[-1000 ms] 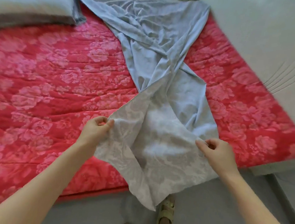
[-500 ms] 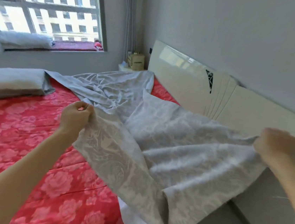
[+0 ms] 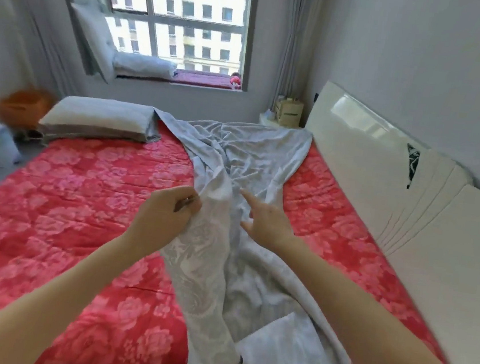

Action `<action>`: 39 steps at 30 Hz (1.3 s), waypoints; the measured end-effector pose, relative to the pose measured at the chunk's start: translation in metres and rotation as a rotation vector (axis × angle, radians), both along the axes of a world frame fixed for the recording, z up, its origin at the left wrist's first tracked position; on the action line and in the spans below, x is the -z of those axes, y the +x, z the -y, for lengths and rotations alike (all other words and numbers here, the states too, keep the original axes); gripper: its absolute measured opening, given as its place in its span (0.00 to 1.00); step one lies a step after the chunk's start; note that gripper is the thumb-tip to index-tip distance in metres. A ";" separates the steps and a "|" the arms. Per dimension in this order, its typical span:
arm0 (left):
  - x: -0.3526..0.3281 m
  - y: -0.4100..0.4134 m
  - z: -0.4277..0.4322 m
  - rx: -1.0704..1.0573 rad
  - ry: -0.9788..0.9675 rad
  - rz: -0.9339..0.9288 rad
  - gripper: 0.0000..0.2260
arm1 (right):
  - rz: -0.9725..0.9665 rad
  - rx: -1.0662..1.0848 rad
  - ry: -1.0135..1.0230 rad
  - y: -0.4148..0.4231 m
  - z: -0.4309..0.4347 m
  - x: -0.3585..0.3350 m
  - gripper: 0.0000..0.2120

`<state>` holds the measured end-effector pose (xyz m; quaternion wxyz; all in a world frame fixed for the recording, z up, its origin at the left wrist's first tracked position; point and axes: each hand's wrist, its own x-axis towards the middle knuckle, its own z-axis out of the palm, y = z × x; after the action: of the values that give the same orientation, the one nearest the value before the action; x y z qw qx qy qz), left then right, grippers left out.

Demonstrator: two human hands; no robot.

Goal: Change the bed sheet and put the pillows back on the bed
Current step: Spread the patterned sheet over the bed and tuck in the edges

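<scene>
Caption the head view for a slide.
Left hand grips grey sheet bunched across red floral mattress; right hand reaches over it.

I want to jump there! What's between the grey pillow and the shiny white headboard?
In the head view, the crumpled pale grey bed sheet lies there, spread over the red flowered mattress.

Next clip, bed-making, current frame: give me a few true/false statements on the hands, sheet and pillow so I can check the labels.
1. The left hand grips the grey sheet. True.
2. The right hand grips the sheet too. False: its fingers are spread, gripping nothing.
3. The sheet covers the whole red mattress. False: it lies bunched in a strip, with red showing on either side.
4. A pillow lies at the mattress's far left corner. True.
</scene>
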<state>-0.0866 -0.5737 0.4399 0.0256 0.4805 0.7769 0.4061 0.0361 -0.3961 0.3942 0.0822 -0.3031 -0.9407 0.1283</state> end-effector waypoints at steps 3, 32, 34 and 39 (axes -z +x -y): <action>-0.032 0.011 0.031 -0.037 0.062 0.000 0.08 | -0.039 -0.161 0.013 -0.053 0.011 -0.003 0.37; 0.081 -0.355 0.545 -1.438 -0.945 0.274 0.15 | 0.115 -0.715 -0.143 -0.488 0.466 0.052 0.19; 0.107 -0.368 0.536 -1.376 -1.061 0.352 0.14 | 0.244 -0.766 -0.163 -0.484 0.465 0.073 0.23; 0.144 -0.403 0.442 -1.066 -1.093 0.290 0.17 | 0.321 -0.586 -0.189 -0.448 0.400 0.098 0.16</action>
<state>-0.4892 -1.0153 0.2963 0.1617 -0.0967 0.9819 -0.0183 -0.4117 -0.7958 0.2967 -0.1355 -0.0427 -0.9726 0.1839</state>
